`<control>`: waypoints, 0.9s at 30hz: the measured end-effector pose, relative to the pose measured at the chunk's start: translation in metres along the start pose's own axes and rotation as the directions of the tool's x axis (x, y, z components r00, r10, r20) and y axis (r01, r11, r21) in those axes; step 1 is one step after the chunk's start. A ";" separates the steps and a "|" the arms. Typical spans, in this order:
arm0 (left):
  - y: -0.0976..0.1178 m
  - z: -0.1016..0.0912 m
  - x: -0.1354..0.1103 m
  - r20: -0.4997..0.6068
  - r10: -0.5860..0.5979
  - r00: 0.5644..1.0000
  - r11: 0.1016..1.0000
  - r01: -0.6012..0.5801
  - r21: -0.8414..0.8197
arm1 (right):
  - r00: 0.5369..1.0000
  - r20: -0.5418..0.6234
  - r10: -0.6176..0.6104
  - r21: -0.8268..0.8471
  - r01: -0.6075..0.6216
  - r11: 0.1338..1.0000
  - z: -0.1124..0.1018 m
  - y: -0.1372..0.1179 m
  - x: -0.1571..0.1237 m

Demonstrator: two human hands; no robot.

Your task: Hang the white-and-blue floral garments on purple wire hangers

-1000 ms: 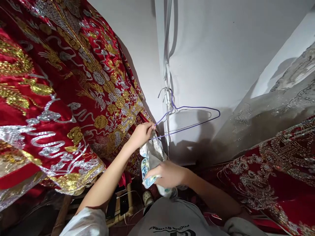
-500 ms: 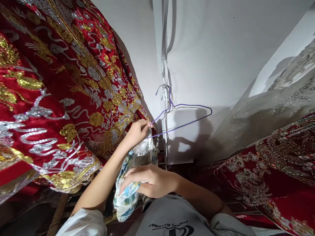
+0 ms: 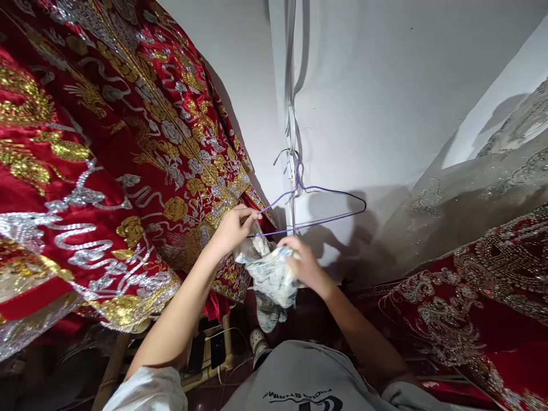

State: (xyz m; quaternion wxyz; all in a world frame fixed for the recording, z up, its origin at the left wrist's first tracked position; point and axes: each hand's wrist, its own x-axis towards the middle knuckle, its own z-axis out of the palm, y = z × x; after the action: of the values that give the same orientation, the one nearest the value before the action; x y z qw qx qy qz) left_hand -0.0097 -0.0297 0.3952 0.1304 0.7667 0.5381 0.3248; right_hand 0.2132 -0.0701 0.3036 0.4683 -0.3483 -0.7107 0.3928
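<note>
A purple wire hanger hangs by its neck from a white strap on the wall. My left hand is closed around the hanger's left end, where a see-through strip of the garment also runs. The garment, white with a blue and green floral print, droops below the hanger's left half. My right hand grips its upper right edge, just under the hanger's bottom bar; its fingers are slightly blurred. The right half of the hanger is bare.
A red robe with gold and silver embroidery hangs close on the left. Another beaded red garment and a sheer sequined one are on the right. Below, a bamboo stool bears dark phone-like objects. White straps run down the wall.
My right hand has moved up and to the right, carrying the floral garment's edge from near my body to under the hanger. My left hand stays at the hanger's end.
</note>
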 end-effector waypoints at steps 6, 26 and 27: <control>-0.007 -0.004 0.003 0.016 0.032 0.999 0.992 -0.030 -0.125 | 0.990 -0.054 0.132 -0.357 -0.143 0.923 -0.073 0.017 0.034; 0.023 0.025 0.011 -0.417 -0.090 0.904 0.870 -0.133 -0.475 | 0.984 -0.055 0.170 -0.366 -0.178 0.913 -0.058 0.020 0.022; 0.026 0.029 0.016 -0.385 -0.002 0.923 0.912 -0.155 -0.379 | 0.985 -0.045 0.169 -0.373 -0.174 0.911 -0.055 0.019 0.021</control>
State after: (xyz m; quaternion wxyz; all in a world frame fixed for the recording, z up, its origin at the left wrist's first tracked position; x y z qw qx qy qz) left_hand 0.0317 -0.0211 0.3933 0.1663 0.6675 0.4437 0.5744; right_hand 0.2606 -0.0304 0.3093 0.3609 -0.4947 -0.7366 0.2870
